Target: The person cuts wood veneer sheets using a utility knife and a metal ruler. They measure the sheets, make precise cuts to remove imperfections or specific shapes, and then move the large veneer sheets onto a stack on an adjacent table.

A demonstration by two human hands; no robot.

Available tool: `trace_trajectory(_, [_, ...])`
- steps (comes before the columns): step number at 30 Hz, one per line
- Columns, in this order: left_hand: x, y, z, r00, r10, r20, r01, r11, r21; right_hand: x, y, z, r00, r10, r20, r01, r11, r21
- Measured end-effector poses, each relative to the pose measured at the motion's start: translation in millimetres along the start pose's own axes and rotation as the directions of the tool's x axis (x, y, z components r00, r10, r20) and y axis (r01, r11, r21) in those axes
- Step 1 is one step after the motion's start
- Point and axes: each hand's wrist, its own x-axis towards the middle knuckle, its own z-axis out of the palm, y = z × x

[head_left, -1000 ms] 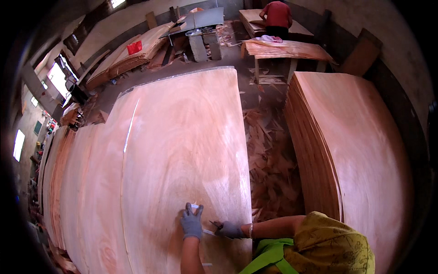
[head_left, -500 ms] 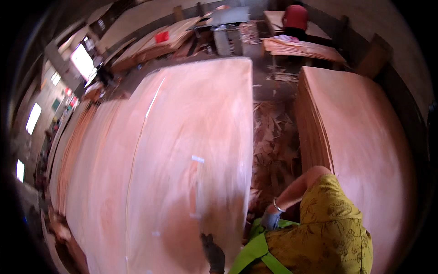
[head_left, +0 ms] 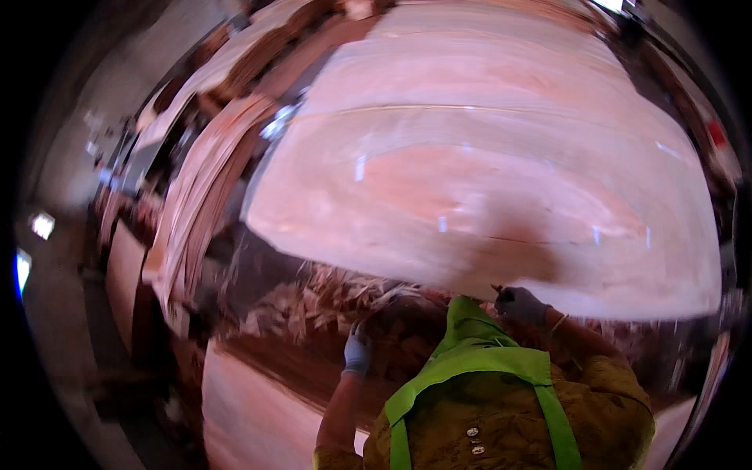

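A broad sheet of pale pinkish wood veneer (head_left: pixel 439 258) lies on top of a stack in front of me, with several short white tape strips on it. My right hand (head_left: pixel 522 305), in a dark grey glove, is at the sheet's near edge, fingers curled. A small brownish thing pokes out by its fingertips, too blurred to name. My left hand (head_left: pixel 357 351), in a pale blue-grey glove, is held over the gap between the stacks, apart from the sheet. Its fingers look extended, with nothing seen in them.
Veneer scraps (head_left: pixel 313 301) lie in the gap before me. Another veneer stack (head_left: pixel 258 399) is close by at the lower left. Farther left, a bent pile of sheets (head_left: pixel 207 176) hangs over its support. My green apron (head_left: pixel 470 364) is close to the sheet's edge.
My view has swung round, so the taped sheet now lies across in front of me. My right hand is now at its near edge, and my left hand is over the gap.
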Motion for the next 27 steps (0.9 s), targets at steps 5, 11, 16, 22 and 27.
trace_trajectory(5, [-16,-72,-26,0.977,-0.085,-0.196,0.069,0.994,-0.09,63,-1,54,0.976,-0.063,0.208,0.115,0.962,-0.247])
trace_trajectory(11, [64,-158,-97,0.936,-0.202,-0.29,0.136,0.964,-0.229,181,-81,116,0.954,0.113,0.277,-0.034,0.96,-0.277])
trace_trajectory(16, [169,-170,-198,0.933,-0.361,-0.002,0.349,0.903,-0.249,319,-114,197,0.96,0.037,0.277,0.011,0.986,-0.168])
trace_trajectory(22, [191,-273,-250,0.936,-0.261,-0.236,0.136,0.888,-0.44,419,-274,293,0.911,-0.038,0.41,0.222,0.884,-0.41])
trace_trajectory(27, [209,-358,-301,0.849,-0.498,-0.177,0.261,0.686,-0.679,523,-353,344,0.956,0.096,0.277,-0.042,0.98,-0.195])
